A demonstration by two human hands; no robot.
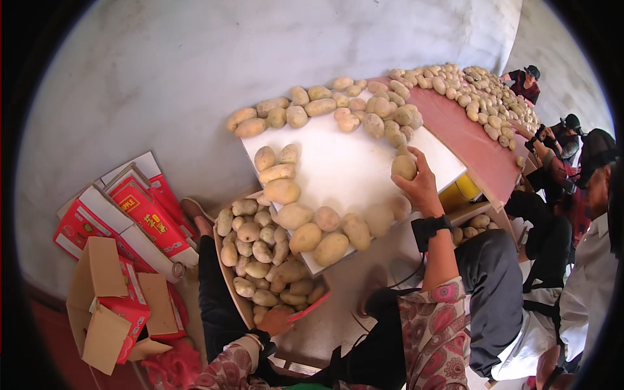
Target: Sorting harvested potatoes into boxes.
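At the right side of a white board [336, 156], my right hand [423, 187] holds a potato [403, 167] between thumb and fingers. Other potatoes lie around the board's edges, with several large ones [331, 248] along the near side. My left hand [276, 320] is low, at the near rim of a cardboard box [225, 282] filled with potatoes [261, 251]. Its fingers reach in beside a potato at the box's near end. They are partly hidden, so I cannot tell whether they grip anything.
Red printed cartons [156, 214] and an open carton [105, 312] stand at left. A reddish table surface [453, 122] bearing a potato pile [487, 97] extends right. Another potato box [475, 226] sits below it. A person in white [585, 282] sits close at right; others work beyond.
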